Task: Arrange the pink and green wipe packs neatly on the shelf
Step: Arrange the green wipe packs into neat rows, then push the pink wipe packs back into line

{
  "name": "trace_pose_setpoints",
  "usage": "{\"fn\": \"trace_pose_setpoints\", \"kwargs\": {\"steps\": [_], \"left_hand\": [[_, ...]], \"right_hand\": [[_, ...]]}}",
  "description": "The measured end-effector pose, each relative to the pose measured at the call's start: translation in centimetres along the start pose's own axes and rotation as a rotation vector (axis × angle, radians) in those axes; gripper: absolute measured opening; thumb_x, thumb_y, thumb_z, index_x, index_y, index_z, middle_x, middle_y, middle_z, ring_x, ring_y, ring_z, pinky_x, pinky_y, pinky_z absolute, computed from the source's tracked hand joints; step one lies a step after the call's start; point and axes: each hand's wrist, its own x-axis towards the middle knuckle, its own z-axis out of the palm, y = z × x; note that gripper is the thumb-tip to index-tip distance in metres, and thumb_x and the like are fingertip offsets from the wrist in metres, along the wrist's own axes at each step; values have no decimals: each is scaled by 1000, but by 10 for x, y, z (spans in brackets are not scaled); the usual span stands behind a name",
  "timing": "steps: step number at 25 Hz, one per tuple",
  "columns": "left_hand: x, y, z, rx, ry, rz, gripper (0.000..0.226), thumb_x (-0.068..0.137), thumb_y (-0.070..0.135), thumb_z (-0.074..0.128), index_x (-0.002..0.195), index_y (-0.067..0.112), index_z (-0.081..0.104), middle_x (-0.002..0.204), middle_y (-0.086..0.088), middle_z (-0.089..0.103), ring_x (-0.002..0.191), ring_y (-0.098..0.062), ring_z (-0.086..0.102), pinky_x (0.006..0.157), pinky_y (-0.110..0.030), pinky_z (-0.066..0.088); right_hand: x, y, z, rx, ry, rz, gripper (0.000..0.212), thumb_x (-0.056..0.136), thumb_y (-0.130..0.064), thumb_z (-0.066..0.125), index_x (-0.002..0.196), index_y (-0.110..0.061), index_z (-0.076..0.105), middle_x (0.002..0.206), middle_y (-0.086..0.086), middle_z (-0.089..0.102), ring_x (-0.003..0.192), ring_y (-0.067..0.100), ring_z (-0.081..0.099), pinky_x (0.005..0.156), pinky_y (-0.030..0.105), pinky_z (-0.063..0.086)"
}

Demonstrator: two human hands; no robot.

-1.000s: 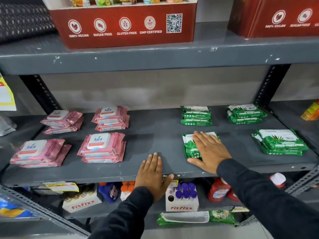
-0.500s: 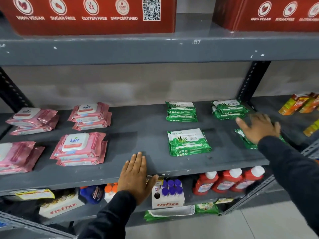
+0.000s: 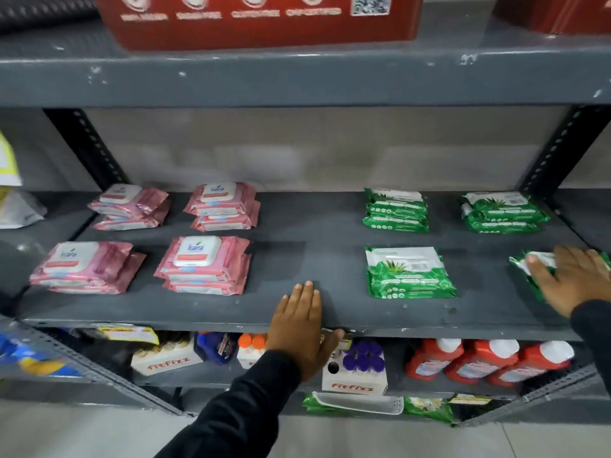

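Observation:
Pink wipe packs lie in small stacks on the left of the grey shelf (image 3: pixel 317 259): two at the back (image 3: pixel 130 206) (image 3: pixel 223 204) and two in front (image 3: pixel 86 266) (image 3: pixel 205 264). Green wipe packs fill the right side: two back stacks (image 3: pixel 395 209) (image 3: pixel 502 211), a front stack (image 3: pixel 408 272), and a front right stack (image 3: pixel 522 266). My right hand (image 3: pixel 575 279) lies flat on that front right stack, fingers spread. My left hand (image 3: pixel 302 322) rests flat on the shelf's front edge, holding nothing.
A red display box (image 3: pixel 258 18) sits on the upper shelf. Below are fitfizz boxes (image 3: pixel 355 371), red bottles (image 3: pixel 476 361) and a green pack (image 3: pixel 353 403). Dark slotted uprights (image 3: pixel 558 150) frame the bay.
My right hand left the front middle green stack, moved right and now lies on the front right green stack. The left hand has stayed on the shelf edge. The view swung.

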Motion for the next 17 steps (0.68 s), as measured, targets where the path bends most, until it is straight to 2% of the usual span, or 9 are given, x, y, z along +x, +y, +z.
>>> {"fn": "trace_pose_setpoints", "kwargs": {"steps": [2, 3, 5, 7, 8, 10, 11, 14, 17], "left_hand": [[1, -2, -7, -55, -19, 23, 85, 90, 66, 20, 150, 8, 6, 161, -13, 0, 146, -27, -4, 119, -44, 0], [3, -5, -14, -67, 3, 45, 85, 90, 67, 21, 150, 8, 9, 160, -14, 1, 146, -27, -4, 119, -43, -1], [7, -23, -38, -50, 145, 73, 84, 89, 67, 18, 149, 8, 14, 160, -14, 5, 146, -27, -4, 117, -41, -6], [16, -52, -70, -27, 317, 34, 81, 90, 64, 19, 148, 8, 21, 159, -14, 13, 146, -30, 3, 117, -43, -2], [21, -71, -85, -10, 376, -11, 79, 91, 62, 21, 147, 7, 24, 158, -15, 18, 145, -32, 8, 118, -45, 5], [27, -112, -109, 27, 399, -141, 74, 93, 57, 22, 146, 5, 25, 156, -19, 22, 144, -36, 12, 118, -47, 10], [28, -131, -116, 39, 365, -207, 72, 95, 55, 22, 147, 5, 24, 156, -19, 21, 144, -36, 11, 118, -47, 10], [29, -165, -113, 63, 226, -310, 68, 97, 51, 25, 146, 4, 26, 156, -18, 21, 145, -33, 10, 117, -46, 11], [30, -174, -97, -21, 192, -313, 61, 97, 46, 30, 141, 5, 35, 150, -19, 35, 139, -33, 25, 114, -45, 21]], "right_hand": [[9, 1, -6, 63, -39, -46, 108, 72, -85, 1, 114, -3, 57, 123, 24, 55, 118, 40, 46, 101, 53, 35], [9, -5, -16, 95, -16, -68, 106, 74, -84, 4, 116, -3, 57, 124, 26, 53, 120, 40, 44, 103, 55, 33], [-7, -43, -44, 172, 147, -112, 86, 83, -75, 14, 120, -6, 51, 126, 23, 49, 121, 37, 42, 104, 59, 33], [-46, -111, -63, 274, 360, -380, 59, 90, -58, 27, 122, -12, 48, 128, 16, 47, 120, 32, 42, 104, 55, 35], [-78, -149, -61, 350, 377, -561, 53, 91, -51, 33, 125, -13, 48, 134, 13, 46, 126, 30, 40, 108, 48, 30], [-144, -220, -40, 424, 287, -883, 52, 93, -48, 35, 130, -14, 50, 143, 4, 45, 135, 28, 36, 114, 39, 23], [-170, -250, -28, 392, 210, -951, 55, 93, -50, 32, 131, -15, 50, 145, 3, 45, 137, 26, 35, 115, 39, 21], [-199, -312, -4, 271, -26, -865, 63, 94, -55, 23, 143, -19, 37, 155, 1, 29, 145, 18, 19, 117, 37, 8], [-190, -330, 10, 182, -97, -770, 70, 90, -63, 17, 148, -24, 25, 159, -2, 16, 146, 15, 8, 117, 40, 2]]}}
